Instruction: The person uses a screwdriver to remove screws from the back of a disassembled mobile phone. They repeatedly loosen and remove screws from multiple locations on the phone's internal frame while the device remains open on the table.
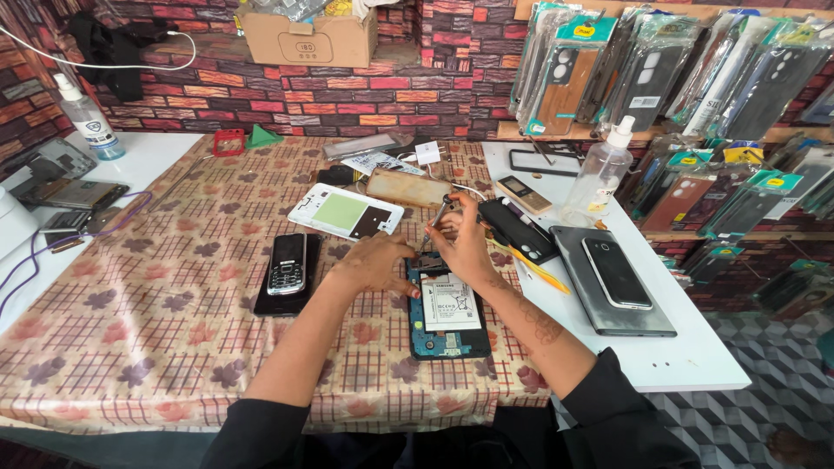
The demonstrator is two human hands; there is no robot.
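An opened phone point(447, 308) with its back off and battery showing lies face down on the tabletop point(156, 321), right of a small keypad phone point(287, 265). The left hand point(373, 265) presses flat, fingers spread, on the opened phone's top left corner. The right hand point(465, 243) is closed around a screwdriver point(439, 213), tip down at the opened phone's top edge. A slipped tip could likely gouge the board there, or a loosened screw could roll away across the patterned cloth.

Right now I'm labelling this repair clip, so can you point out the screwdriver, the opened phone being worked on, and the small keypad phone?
screwdriver point(440, 211), head view, on its metal shaft above the right hand.
opened phone point(449, 306), head view, on its white battery.
keypad phone point(286, 266), head view, on its keypad.
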